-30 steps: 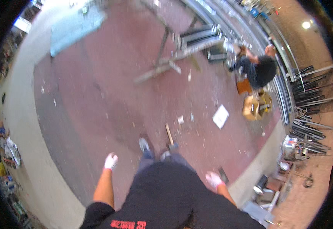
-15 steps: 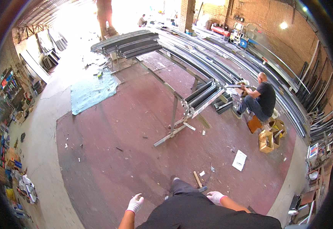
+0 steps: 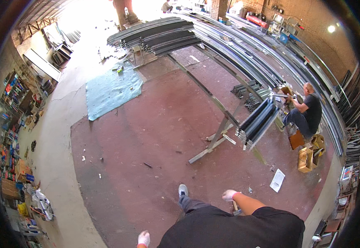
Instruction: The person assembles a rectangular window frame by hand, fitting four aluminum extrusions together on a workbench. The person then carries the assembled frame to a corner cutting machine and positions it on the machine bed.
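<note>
My right hand [image 3: 230, 195], in a white glove with a pink cuff, hangs in front of my body over the dark red floor. Its fingers are curled in, with nothing visible in them. What looks like a hammer [image 3: 236, 212] lies on the floor beneath that forearm, mostly covered by it. My left hand [image 3: 144, 238], gloved alike, is low at the lower edge and looks closed and empty. Ahead, a metal rack [image 3: 218, 134] carries dark metal profiles [image 3: 260, 120]. Neither hand touches anything.
A person [image 3: 308, 109] sits right of the rack, handling a profile beside cardboard boxes [image 3: 305, 160]. A white paper sheet [image 3: 277, 180] lies on the floor. Long profiles [image 3: 159, 35] are stacked farther back, near a light-blue mat [image 3: 111, 91]. Tools and clutter [image 3: 10, 173] line the left wall.
My view has shifted, with the rack and seated person now farther right. My right hand has swung forward, and my left hand has dropped lower. My foot now shows ahead of me.
</note>
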`<state>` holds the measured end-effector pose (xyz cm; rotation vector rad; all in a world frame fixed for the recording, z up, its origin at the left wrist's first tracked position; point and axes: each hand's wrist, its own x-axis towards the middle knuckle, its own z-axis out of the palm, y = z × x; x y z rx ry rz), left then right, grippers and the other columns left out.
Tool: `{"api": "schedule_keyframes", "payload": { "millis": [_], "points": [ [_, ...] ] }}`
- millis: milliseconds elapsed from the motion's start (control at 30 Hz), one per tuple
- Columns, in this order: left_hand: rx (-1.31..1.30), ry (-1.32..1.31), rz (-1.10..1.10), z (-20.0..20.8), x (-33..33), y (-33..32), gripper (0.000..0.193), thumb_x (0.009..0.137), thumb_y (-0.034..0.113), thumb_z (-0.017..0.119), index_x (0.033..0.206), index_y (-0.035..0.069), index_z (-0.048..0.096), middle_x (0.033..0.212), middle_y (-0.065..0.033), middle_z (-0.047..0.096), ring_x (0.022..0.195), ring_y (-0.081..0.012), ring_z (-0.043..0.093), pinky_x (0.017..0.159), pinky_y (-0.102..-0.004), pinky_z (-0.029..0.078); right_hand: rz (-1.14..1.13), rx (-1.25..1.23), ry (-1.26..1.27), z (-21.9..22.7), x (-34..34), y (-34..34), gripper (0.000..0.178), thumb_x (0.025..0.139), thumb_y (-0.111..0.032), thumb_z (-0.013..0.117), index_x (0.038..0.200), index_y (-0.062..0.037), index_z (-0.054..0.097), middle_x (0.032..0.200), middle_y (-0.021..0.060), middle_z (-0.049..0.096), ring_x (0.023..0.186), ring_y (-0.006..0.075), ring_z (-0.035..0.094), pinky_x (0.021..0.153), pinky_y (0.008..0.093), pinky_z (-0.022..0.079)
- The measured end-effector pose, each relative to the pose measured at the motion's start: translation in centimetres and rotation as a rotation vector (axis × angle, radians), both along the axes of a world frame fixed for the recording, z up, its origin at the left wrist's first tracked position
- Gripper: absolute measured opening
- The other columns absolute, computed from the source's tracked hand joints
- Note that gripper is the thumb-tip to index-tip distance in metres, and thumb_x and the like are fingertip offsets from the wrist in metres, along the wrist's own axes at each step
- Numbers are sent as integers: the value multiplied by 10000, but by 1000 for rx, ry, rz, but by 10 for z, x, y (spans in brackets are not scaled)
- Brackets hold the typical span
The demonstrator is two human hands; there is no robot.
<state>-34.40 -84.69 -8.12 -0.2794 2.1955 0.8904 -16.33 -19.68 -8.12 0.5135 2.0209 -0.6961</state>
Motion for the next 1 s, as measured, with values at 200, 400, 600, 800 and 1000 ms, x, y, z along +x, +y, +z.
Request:
{"api": "schedule_keyframes", "payload": {
  "millis": [200,400,600,800,1000],
  "points": [
    [-215,-211,-48,-6,-45,-33,362,1011,306,546,1196,69,747,1140,-80,756,1023,-205,699,925,-352,548,-165,-177,476,62,-219,7,425,971,-368,568,1243,-75,712,1164,169,747,1097,334,706,969,413,534],
    [-29,-153,-41,-39,-150,56,321,994,279,582,1153,59,752,1064,-100,761,963,-204,703,883,-367,553,-208,-129,514,89,-341,49,407,969,-354,603,1270,-98,702,1151,155,753,1075,315,715,958,394,540],
    [117,-87,-208,-103,-314,125,280,978,253,617,1111,50,758,988,-119,767,902,-202,706,841,-382,559,-238,36,295,73,-380,75,423,977,-355,592,1300,-105,701,1201,180,735,1149,348,691,1014,406,517],
    [72,-73,-197,-72,-607,183,249,882,254,616,867,26,715,753,-50,640,729,-155,548,657,-415,487,-484,178,421,98,-447,106,416,963,-362,574,1246,-92,718,1209,191,724,1151,371,675,1014,432,516],
    [365,312,66,35,-858,274,238,984,263,657,885,65,744,777,16,663,730,-108,551,686,-302,449,-745,263,642,135,-559,176,293,943,-257,629,1147,-82,748,1079,193,730,1004,353,700,902,437,549]
  ]
}}
